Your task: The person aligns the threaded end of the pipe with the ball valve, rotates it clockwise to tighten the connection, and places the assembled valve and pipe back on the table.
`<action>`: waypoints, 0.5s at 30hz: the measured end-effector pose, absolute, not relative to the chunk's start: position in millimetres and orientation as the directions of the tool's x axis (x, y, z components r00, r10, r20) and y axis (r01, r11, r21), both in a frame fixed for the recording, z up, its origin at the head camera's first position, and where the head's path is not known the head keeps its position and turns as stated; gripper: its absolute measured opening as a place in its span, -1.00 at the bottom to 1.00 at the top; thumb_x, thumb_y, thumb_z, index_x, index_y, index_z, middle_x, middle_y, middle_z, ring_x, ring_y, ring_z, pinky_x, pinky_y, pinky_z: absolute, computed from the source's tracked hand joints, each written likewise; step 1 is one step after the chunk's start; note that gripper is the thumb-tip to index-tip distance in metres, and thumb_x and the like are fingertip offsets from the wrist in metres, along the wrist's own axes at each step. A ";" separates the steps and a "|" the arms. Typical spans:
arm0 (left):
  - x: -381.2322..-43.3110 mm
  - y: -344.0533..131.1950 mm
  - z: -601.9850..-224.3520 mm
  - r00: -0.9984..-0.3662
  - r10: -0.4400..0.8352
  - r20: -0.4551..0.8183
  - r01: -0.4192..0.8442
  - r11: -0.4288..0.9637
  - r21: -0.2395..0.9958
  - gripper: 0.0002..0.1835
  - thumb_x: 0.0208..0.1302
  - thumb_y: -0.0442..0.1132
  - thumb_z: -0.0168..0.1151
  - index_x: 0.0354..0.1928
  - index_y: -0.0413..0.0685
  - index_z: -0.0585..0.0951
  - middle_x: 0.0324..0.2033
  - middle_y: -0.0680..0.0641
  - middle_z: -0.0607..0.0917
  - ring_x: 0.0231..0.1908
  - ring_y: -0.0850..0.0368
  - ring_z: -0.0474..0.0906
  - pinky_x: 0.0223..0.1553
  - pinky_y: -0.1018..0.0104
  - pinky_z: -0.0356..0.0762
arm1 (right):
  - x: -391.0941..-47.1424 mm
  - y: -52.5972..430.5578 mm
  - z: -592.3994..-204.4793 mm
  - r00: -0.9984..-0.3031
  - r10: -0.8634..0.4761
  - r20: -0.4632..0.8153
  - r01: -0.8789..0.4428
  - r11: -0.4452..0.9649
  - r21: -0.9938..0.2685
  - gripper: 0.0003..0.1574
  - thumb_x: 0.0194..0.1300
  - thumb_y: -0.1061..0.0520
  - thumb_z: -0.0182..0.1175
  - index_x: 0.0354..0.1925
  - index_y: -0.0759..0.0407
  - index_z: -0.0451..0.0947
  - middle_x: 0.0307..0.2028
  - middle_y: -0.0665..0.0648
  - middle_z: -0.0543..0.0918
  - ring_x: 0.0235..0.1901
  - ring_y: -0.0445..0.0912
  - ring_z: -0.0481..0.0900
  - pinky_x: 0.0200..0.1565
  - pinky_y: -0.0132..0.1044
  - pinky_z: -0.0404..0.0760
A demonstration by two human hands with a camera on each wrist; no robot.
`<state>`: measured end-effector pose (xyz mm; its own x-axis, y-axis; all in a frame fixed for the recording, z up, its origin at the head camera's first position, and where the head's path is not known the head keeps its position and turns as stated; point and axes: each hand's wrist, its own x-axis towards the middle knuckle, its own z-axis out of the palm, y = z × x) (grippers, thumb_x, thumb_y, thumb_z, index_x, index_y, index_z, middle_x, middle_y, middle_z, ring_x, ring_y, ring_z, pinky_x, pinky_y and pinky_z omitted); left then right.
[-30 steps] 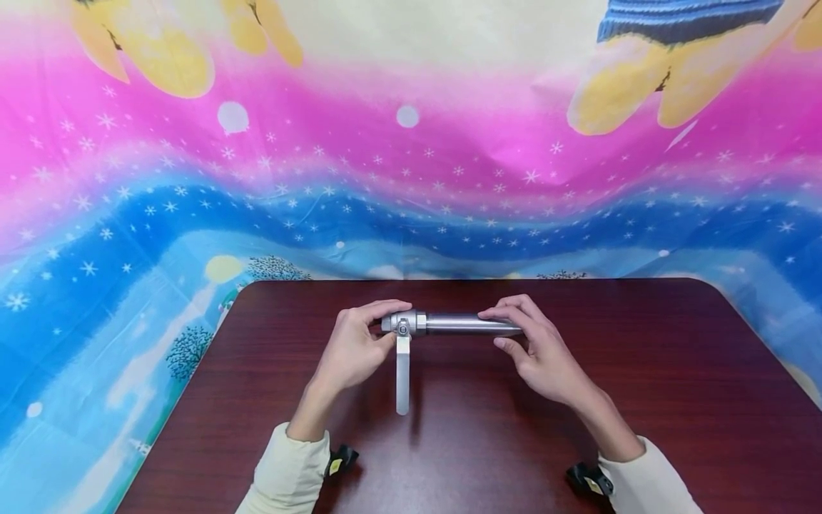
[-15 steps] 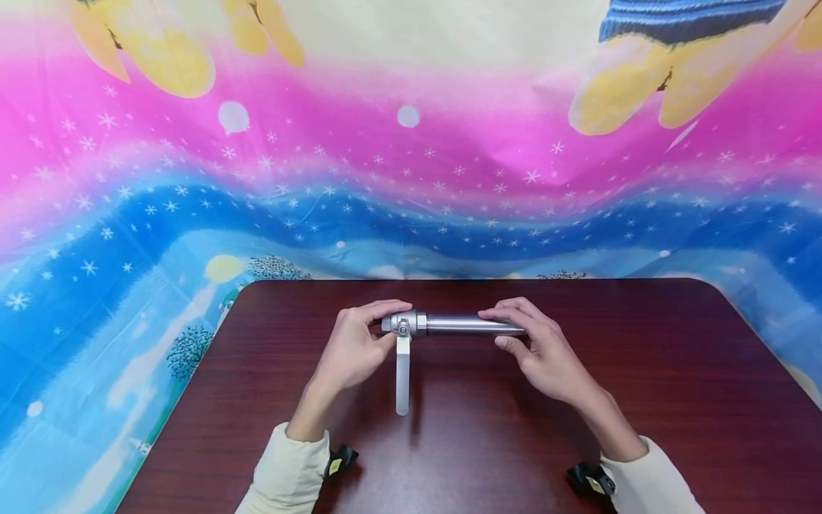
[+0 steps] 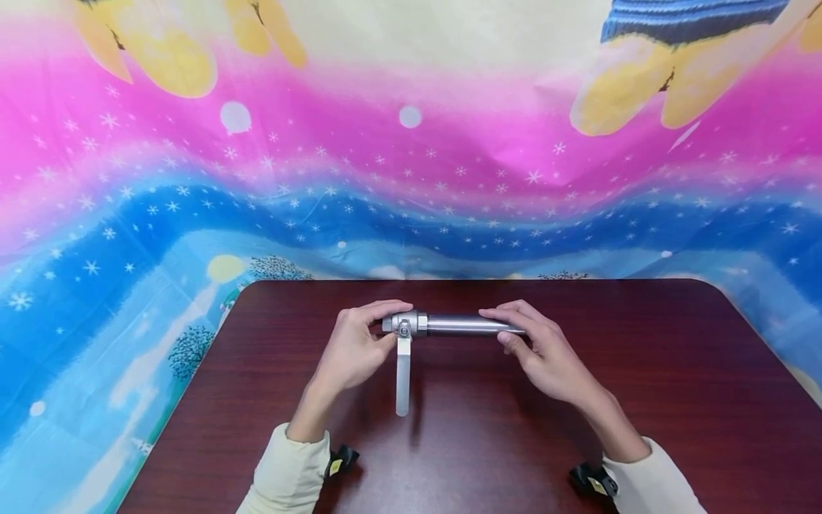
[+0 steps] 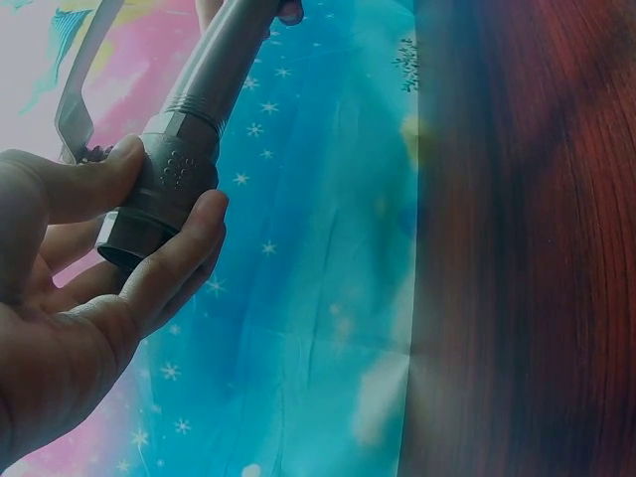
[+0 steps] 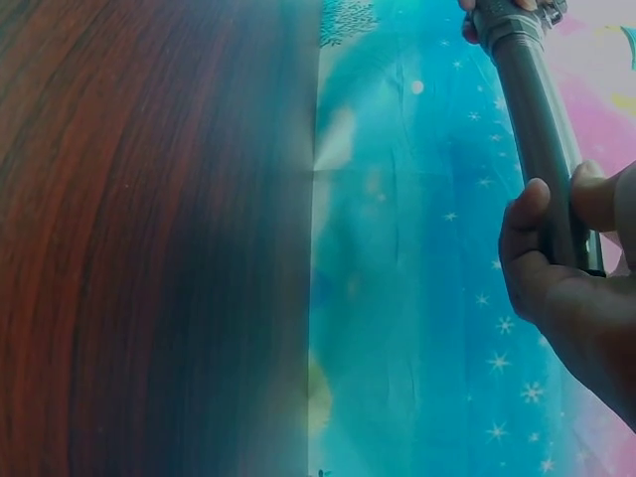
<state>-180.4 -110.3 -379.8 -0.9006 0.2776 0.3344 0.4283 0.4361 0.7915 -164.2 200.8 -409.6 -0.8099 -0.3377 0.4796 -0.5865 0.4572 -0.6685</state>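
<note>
A metal ball valve [image 3: 404, 323] is joined end to end with a steel pipe [image 3: 459, 325], threads showing at the joint in the left wrist view. Its flat lever handle [image 3: 402, 378] points toward the person. My left hand [image 3: 355, 346] grips the valve body [image 4: 169, 179] between thumb and fingers. Around the pipe's right end, my right hand [image 3: 542, 350] holds with thumb below and fingers above. In the right wrist view the pipe [image 5: 542, 139] runs up from that hand [image 5: 576, 288] to the valve. The pipe's far end is partly hidden by the right hand.
The dark red wooden table [image 3: 475, 442] lies beneath both hands. Behind it hangs a pink and blue snowflake-patterned cloth [image 3: 385, 178]. Black wrist cameras sit at the left cuff [image 3: 342, 460] and right cuff [image 3: 592, 480].
The right thumb has moved up against the pipe, and the right hand has shifted very slightly. The left hand and valve stay almost where they were.
</note>
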 end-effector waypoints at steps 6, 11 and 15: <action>-181.7 -110.7 -380.7 -0.896 0.281 0.344 0.438 0.440 0.783 -0.50 0.17 -0.62 0.37 0.13 -0.09 0.80 0.13 -0.10 0.82 -0.12 0.08 0.67 -0.18 0.43 0.69 | -162.7 198.3 -410.6 -0.826 -0.326 0.460 -0.564 0.516 -0.645 -0.34 0.43 0.41 0.29 0.39 -0.03 0.60 0.22 0.08 0.62 0.01 -0.18 0.61 -0.01 -0.46 0.55; -182.1 -110.9 -381.4 -0.897 0.280 0.341 0.435 0.439 0.786 -0.51 0.18 -0.62 0.36 0.13 -0.13 0.80 0.12 -0.10 0.82 -0.14 0.08 0.66 -0.19 0.45 0.68 | -161.8 195.8 -412.0 -0.819 -0.324 0.474 -0.571 0.551 -0.609 -0.22 0.28 0.49 0.38 0.36 -0.05 0.61 0.32 0.10 0.50 0.26 -0.07 0.44 0.13 -0.43 0.33; -181.8 -110.9 -381.9 -0.901 0.280 0.332 0.428 0.439 0.790 -0.51 0.18 -0.61 0.36 0.14 -0.12 0.80 0.08 -0.09 0.84 -0.22 0.09 0.63 -0.27 0.42 0.65 | -162.0 195.3 -413.0 -0.809 -0.305 0.502 -0.579 0.556 -0.596 -0.23 0.23 0.55 0.38 0.28 -0.03 0.67 0.22 0.05 0.55 0.15 -0.12 0.49 0.10 -0.49 0.37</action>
<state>-181.8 -110.9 -381.9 -0.9009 0.2796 0.3320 0.4275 0.4393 0.7901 -162.0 195.3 -413.0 -0.8092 -0.3048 0.5022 -0.5793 0.5557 -0.5963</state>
